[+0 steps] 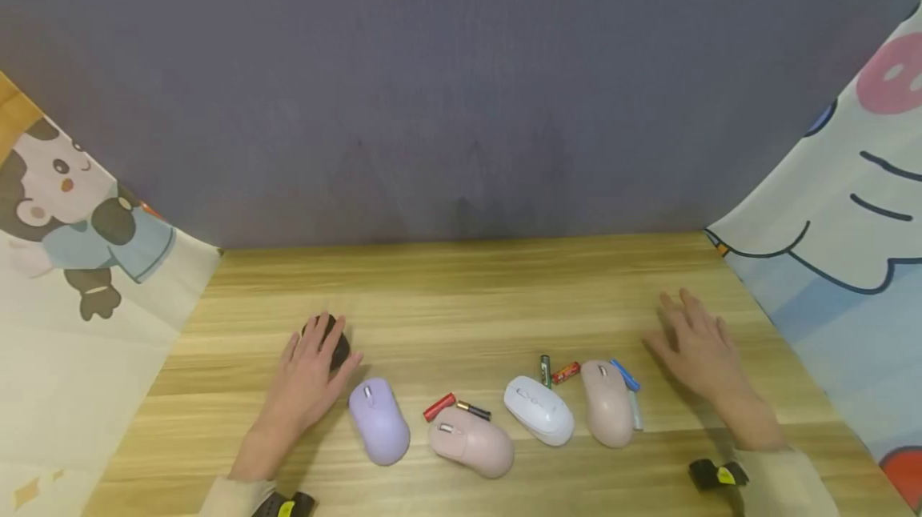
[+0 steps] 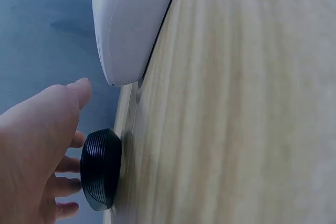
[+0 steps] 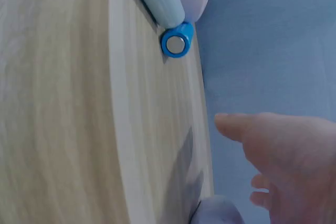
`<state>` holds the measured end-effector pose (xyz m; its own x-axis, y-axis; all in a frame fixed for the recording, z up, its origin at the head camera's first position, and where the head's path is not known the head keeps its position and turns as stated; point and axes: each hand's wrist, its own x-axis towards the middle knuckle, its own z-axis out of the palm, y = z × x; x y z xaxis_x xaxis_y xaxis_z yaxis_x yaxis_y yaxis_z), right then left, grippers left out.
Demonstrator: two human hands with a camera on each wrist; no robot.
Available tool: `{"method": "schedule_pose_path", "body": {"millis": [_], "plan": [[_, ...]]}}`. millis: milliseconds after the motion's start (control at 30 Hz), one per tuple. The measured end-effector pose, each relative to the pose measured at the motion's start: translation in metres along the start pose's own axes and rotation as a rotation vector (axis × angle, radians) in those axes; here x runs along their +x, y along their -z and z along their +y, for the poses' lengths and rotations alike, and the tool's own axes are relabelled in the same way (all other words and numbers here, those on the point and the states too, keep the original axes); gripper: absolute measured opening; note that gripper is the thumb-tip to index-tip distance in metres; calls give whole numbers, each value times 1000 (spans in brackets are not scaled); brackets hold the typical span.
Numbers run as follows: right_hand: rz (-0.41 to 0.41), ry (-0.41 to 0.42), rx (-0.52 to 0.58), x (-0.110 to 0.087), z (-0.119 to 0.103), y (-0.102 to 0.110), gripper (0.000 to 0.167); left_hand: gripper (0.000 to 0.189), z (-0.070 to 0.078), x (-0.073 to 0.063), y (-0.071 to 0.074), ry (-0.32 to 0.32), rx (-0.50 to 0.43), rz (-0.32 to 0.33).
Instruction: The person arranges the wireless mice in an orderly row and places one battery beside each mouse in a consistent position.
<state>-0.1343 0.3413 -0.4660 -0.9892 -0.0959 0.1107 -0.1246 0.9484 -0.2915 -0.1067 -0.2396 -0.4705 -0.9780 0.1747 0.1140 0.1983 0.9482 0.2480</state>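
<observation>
My left hand [image 1: 306, 381] is over a black computer mouse [image 1: 340, 350], fingers spread straight and partly hiding it. In the left wrist view, the black mouse [image 2: 101, 169] shows ridged sides, with fingers beyond it; contact is hard to tell. A purple mouse [image 1: 379, 422] lies just right of that hand. My right hand [image 1: 702, 353] hovers at the right with fingers extended, holding nothing visible. Below it in the right wrist view is a rounded grey thing [image 3: 218, 212], mostly cut off. Nearest on its left are a blue battery [image 1: 625, 375] and a pale battery [image 1: 636, 411].
Two pink mice [image 1: 471, 443] [image 1: 607, 405] and a white mouse [image 1: 539, 410] lie along the front of the wooden table [image 1: 461, 285]. Beside them are a red battery [image 1: 439, 406], a black-and-gold one [image 1: 474, 410], a green one [image 1: 545, 370] and another red one [image 1: 566, 373]. A grey partition [image 1: 461, 101] stands behind.
</observation>
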Motion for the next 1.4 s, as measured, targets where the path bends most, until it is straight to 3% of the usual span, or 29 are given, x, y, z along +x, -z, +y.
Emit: {"method": "schedule_pose_path", "body": {"millis": [300, 600, 1100, 1400], "plan": [[62, -37, -10, -6, 17, 0, 74, 68, -2, 0, 1, -36, 8, 56], [80, -100, -3, -9, 22, 0, 69, 60, -5, 2, 2, -111, 7, 193], [116, -96, -41, -12, 19, 2, 63, 52, -3, 5, 11, -69, 14, 134], [204, -90, -58, -16, 23, -2, 55, 54, -2, 5, 14, -38, 12, 107]]}}
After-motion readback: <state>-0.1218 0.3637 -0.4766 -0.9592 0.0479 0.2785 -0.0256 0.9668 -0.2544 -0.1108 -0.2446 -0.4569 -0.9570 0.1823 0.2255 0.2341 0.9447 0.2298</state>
